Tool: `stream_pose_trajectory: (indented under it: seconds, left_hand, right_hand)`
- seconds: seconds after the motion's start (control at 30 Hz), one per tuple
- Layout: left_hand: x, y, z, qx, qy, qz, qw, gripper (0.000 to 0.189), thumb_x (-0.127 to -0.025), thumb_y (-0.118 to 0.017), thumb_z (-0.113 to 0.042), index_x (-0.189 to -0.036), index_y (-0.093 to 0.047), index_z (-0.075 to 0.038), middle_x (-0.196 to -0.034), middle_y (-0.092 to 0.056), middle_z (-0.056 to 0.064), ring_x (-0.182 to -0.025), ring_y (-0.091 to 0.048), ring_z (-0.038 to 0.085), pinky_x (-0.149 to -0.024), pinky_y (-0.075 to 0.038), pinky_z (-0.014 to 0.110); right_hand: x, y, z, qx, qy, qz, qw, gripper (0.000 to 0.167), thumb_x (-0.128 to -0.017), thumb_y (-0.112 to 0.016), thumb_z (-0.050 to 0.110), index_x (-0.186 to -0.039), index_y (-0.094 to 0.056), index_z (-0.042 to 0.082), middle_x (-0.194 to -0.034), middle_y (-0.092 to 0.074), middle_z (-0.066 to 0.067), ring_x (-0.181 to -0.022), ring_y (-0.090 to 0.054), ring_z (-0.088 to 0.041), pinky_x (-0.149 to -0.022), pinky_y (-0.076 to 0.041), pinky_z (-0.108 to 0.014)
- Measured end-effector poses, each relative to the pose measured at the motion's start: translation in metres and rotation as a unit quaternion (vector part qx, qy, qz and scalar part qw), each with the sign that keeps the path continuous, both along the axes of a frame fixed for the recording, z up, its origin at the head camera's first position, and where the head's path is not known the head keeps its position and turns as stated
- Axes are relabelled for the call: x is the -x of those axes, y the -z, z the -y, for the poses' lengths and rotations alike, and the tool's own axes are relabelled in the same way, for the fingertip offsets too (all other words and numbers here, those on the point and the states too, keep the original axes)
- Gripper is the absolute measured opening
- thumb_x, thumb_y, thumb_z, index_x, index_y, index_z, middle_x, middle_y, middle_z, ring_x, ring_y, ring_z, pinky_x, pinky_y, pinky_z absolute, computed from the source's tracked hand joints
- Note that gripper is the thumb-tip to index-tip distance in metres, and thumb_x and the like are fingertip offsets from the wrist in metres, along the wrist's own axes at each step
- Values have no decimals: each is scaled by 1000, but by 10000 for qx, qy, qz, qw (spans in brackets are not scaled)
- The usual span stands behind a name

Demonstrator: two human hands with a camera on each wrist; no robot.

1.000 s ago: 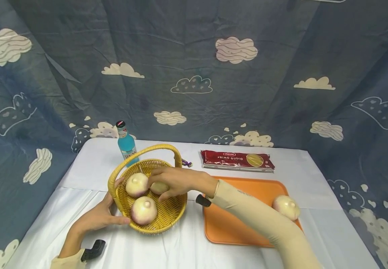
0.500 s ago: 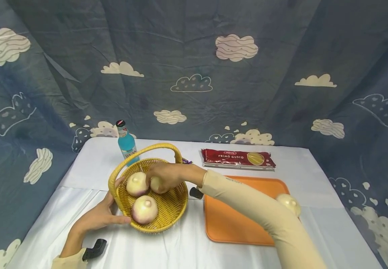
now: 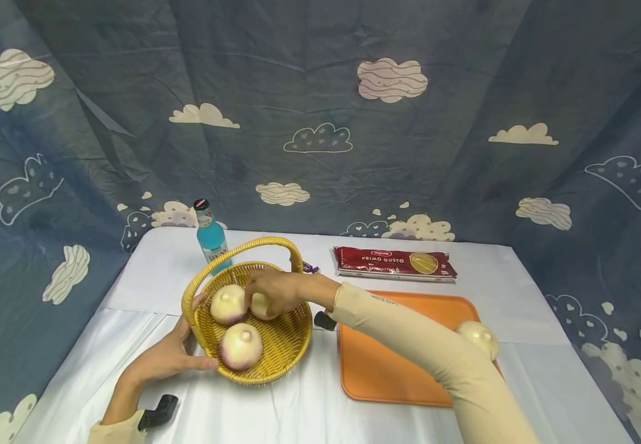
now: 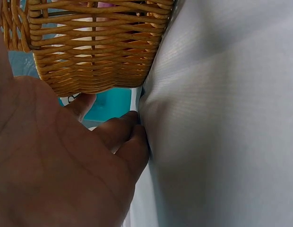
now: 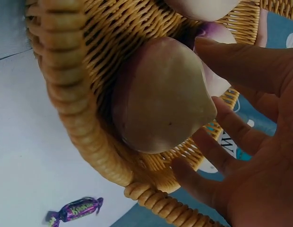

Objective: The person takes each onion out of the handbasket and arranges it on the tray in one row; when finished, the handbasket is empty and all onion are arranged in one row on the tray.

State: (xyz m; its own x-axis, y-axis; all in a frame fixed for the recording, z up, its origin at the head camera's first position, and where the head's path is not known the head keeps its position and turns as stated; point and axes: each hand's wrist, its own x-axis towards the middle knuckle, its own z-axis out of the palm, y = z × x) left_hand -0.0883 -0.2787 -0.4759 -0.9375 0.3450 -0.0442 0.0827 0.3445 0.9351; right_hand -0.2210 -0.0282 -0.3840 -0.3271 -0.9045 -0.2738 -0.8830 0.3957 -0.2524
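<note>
A yellow wicker basket (image 3: 305, 348) with an arched handle stands left of centre. Two white-and-purple turnips, one (image 3: 228, 304) at the back left and one (image 3: 241, 346) in front, lie inside it. My right hand (image 3: 281, 293) reaches over a third turnip (image 5: 160, 99) in the basket. In the right wrist view its thumb and fingers are spread around the knobbed end, not closed tightly on it. My left hand (image 3: 159, 357) rests spread against the basket's left side, thumb at the front rim; in the left wrist view its fingers (image 4: 132, 146) lie low beside the wicker.
An orange tray (image 3: 387, 370) lies to the right, with another turnip (image 3: 478, 338) at its right edge. Behind the basket stand a blue bottle (image 3: 211, 239) and a purple wrapped candy (image 5: 80, 209). A red spaghetti pack (image 3: 392, 264) lies at the back. A cloud-patterned curtain (image 3: 320, 185) hangs behind the table.
My right hand has shifted slightly left and curved further over the third turnip, mostly between the first two frames. My left hand and the basket stay in place.
</note>
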Motion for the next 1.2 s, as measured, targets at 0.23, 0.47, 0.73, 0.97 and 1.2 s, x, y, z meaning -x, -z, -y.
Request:
stream_pose_trajectory:
  seconds: [0.23, 0.47, 0.73, 0.97, 1.2]
  left_hand:
    - [0, 0, 0, 69, -26, -4, 10000, 127, -74, -89, -14, -161, 2, -31, -168, 0, 13, -154, 2, 40, -117, -4, 60]
    - [-1, 2, -1, -40, 70, -75, 9999, 126, -75, -88, -13, -161, 2, -29, -168, 0, 16, -153, 2, 43, -103, -13, -1]
    - [-2, 3, -1, 21, 59, -112, 9999, 126, -75, -88, -14, -161, 2, -28, -167, 1, 18, -152, 2, 46, -101, -13, -2]
    - [-2, 2, 0, 98, 3, -181, 9998, 126, -74, -89, -14, -161, 0, -29, -167, -2, 18, -152, 1, 44, -100, -12, -3]
    - [-2, 1, 0, 169, -48, -146, 9997, 126, -75, -89, -15, -161, 1, -29, -167, -2, 19, -152, 1, 44, -100, -12, -2]
  right_hand:
    - [-1, 5, 0, -116, 40, -63, 9999, 39, -89, -75, 19, -127, -67, 22, -136, -54, -1, -132, -45, -18, -116, -32, -31]
    - [-2, 10, 1, -334, 131, -234, 9991, 44, -88, -76, 18, -130, -65, 25, -141, -52, -1, -135, -43, -20, -117, -32, -32]
    - [-4, 12, 3, -532, 249, -413, 9974, 54, -82, -81, 17, -132, -62, 27, -147, -47, -3, -136, -41, -23, -114, -34, -33]
    - [-3, 13, 5, -536, 42, -658, 9964, 52, -85, -77, 19, -134, -61, 25, -144, -54, 0, -138, -44, -15, -116, -31, -31]
    - [-2, 14, 5, -436, -27, -604, 9972, 46, -88, -74, 22, -133, -62, 24, -137, -60, 2, -134, -48, -15, -115, -33, -32]
